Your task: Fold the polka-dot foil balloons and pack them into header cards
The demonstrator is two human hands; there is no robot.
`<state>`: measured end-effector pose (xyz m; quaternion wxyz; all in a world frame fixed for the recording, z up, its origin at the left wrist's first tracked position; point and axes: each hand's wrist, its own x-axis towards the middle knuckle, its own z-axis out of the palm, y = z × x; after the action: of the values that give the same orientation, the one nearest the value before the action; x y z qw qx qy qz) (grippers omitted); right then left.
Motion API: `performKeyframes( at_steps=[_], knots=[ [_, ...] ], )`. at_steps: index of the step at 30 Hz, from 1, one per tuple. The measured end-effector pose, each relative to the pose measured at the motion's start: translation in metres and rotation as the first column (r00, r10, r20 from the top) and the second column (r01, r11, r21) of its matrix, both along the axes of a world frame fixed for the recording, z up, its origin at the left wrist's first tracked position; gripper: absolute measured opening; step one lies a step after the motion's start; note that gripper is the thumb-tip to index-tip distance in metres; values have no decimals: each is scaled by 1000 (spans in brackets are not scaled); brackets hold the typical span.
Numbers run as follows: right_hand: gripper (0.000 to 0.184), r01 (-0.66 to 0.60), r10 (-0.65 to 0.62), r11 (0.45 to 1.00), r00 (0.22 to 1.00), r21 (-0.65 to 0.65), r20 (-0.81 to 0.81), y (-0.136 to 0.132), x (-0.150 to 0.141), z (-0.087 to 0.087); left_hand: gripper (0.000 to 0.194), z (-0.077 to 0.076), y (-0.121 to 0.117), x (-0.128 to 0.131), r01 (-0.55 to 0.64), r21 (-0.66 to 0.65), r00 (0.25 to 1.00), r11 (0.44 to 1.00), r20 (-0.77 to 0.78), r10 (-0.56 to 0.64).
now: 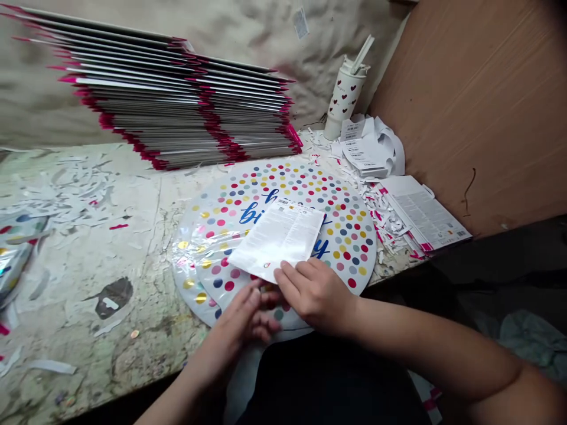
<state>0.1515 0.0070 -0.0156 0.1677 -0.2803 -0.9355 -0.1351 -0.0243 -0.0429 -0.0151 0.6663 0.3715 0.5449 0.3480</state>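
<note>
Nearest, the left hand (248, 316) curls loosely, whether gripping anything I cannot tell — the right hand (316, 293) pinches the near edge of a printed white sheet (280, 237), which sits over overlapping dotted discs (339, 239) with blue lettering on the worn table (137, 198). Beyond rises a pink-edged stack (190, 112) — then a heart-patterned tumbler (344, 100) to the right

right hand (316, 294) on white printed sheet (281, 236) over polka-dot discs (348, 239)
</note>
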Motion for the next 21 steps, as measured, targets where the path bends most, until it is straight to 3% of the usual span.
performKeyframes(
  at_steps=[2,4,8,11,13,16,18,21],
  knots=[
    [23,-23,32,997,991,74,-127,-5,2,3,23,-6,12,10,-229,-105,944,968,221,247],
    [20,-21,37,996,980,86,-193,-9,3,2,19,-11,21,14,-329,-137,890,935,287,355],
    [20,-29,41,998,970,54,-241,-13,3,-4,13,-9,26,18,-408,-252,796,877,373,477],
    [20,-41,38,999,959,-3,-280,-13,5,-4,12,-5,25,21,-389,-370,700,844,476,532],
    [22,-87,30,986,933,-143,-358,-10,6,-1,10,-4,24,22,-372,-319,726,872,486,487],
    [37,-142,-104,906,838,-398,-536,-5,6,2,17,-5,22,21,-370,-90,856,925,354,377],
    [33,-152,-151,890,792,-431,-592,-1,1,1,22,-6,20,19,-327,37,921,944,237,310],
    [16,-167,-102,910,797,-379,-595,4,-12,-1,26,-7,15,21,-279,109,952,954,164,260]
  ],
)
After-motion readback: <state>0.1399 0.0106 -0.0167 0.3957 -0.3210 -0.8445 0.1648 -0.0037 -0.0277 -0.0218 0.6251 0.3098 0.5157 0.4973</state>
